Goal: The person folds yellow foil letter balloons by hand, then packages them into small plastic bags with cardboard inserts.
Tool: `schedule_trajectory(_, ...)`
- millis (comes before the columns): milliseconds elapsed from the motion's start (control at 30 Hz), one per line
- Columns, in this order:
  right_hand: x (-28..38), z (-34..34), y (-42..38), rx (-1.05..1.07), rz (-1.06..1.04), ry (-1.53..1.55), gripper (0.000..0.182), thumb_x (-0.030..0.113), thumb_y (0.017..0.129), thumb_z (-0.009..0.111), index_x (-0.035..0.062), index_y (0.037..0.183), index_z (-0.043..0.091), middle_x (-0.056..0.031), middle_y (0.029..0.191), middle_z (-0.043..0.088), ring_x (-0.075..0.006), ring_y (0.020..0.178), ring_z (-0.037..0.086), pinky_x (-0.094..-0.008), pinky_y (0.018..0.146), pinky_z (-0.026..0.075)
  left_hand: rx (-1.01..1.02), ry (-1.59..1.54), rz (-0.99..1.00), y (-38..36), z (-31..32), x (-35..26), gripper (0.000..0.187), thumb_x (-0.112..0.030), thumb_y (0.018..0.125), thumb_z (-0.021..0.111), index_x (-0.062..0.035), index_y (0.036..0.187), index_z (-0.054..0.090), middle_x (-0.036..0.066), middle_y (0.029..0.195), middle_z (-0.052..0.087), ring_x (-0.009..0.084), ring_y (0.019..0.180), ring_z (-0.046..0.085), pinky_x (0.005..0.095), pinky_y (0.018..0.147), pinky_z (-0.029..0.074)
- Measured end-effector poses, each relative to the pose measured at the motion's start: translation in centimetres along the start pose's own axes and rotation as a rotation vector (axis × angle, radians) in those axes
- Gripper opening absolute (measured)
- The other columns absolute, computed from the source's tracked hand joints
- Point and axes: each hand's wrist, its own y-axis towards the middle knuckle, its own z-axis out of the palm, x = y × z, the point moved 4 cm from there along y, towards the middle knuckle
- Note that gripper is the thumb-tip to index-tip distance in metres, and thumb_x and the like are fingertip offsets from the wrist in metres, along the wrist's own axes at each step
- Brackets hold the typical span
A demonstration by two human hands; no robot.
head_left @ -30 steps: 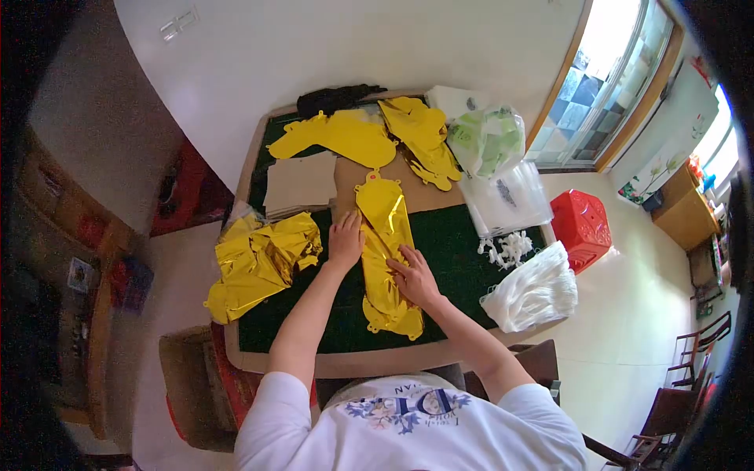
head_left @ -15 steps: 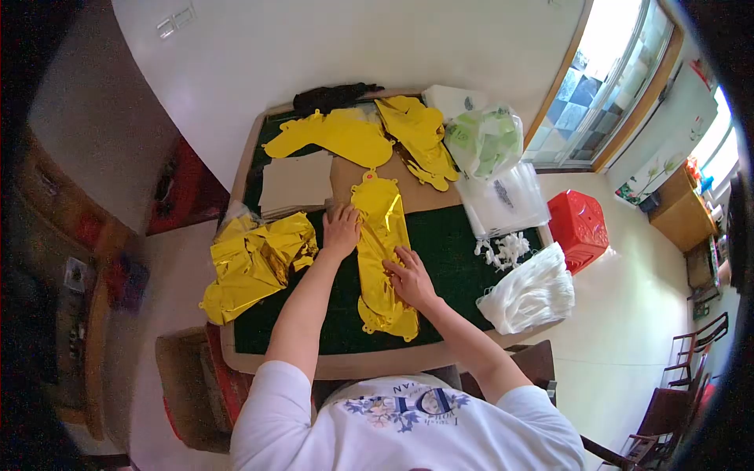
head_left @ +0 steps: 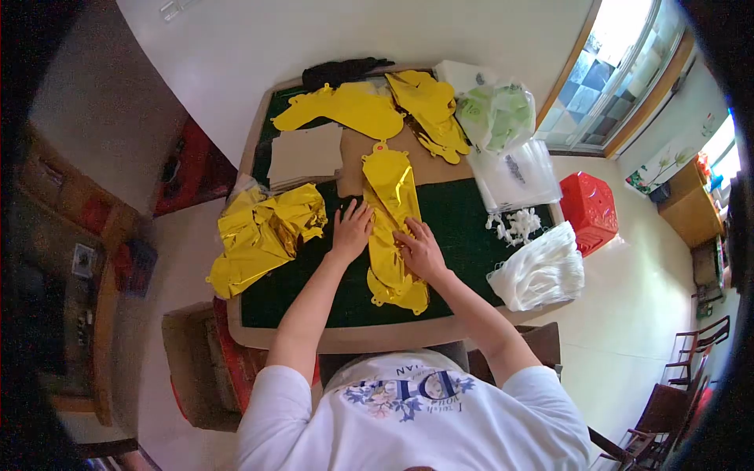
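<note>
A flat gold foil balloon [head_left: 390, 184] lies lengthwise in front of me on the dark green table top [head_left: 463, 204]. My left hand [head_left: 352, 228] rests on the balloon's left edge near its middle, with the fingers spread. On the right side, a little lower, my right hand [head_left: 422, 251] presses the foil with its fingers apart. A crumpled pile of gold foil balloons [head_left: 267, 231] lies left of my left hand. Beyond the hands is a stack of grey-brown cardboard sheets [head_left: 306, 155].
More gold foil balloons [head_left: 342, 108] lie at the back. On the right are clear plastic bags [head_left: 518, 177], a green-and-white bag [head_left: 496, 116], small white pieces [head_left: 514, 226] and a bundle of white string [head_left: 540, 271]. A red stool [head_left: 589, 212] stands beside the table.
The view has shifted, so the table sits higher in it. My left hand has slid toward me along the balloon's edge. My right hand stays at about the same spot on the foil.
</note>
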Motion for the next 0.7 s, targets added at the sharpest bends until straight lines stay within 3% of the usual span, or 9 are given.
schedule_trajectory(267,-0.1,0.1,0.0,-0.010,-0.009,-0.022,0.034,0.006,0.077,0.060,0.0089,0.111,0.064,-0.0226,0.129,0.048,-0.0403,0.121,0.043,-0.0473,0.103,0.037,-0.039,-0.023,-0.052,-1.0,-0.4,0.6,0.041,-0.027,0.099,0.044,-0.0161,0.139,0.042,0.005,0.150,0.029,0.0246,0.141,0.021,0.0513,0.113,0.018)
schedule_trajectory(567,-0.4,0.4,-0.2,0.004,0.026,-0.015,0.033,0.007,0.079,0.059,0.0095,0.111,0.065,-0.0198,0.131,0.048,-0.0388,0.125,0.041,-0.0446,0.106,0.035,-0.069,0.044,0.004,4.5,-0.2,1.3,0.044,-0.027,0.100,0.038,-0.0113,0.141,0.037,0.005,0.150,0.029,0.0242,0.140,0.022,0.0501,0.112,0.019)
schedule_trajectory(700,-0.2,0.1,0.0,0.030,0.056,-0.009,0.033,0.006,0.079,0.060,0.0098,0.111,0.065,-0.0195,0.132,0.047,-0.0384,0.126,0.040,-0.0451,0.106,0.035,0.000,0.047,-0.072,6.0,-0.5,1.4,0.045,-0.025,0.098,0.040,-0.0102,0.140,0.038,0.005,0.147,0.033,0.0221,0.139,0.023,0.0504,0.113,0.018)
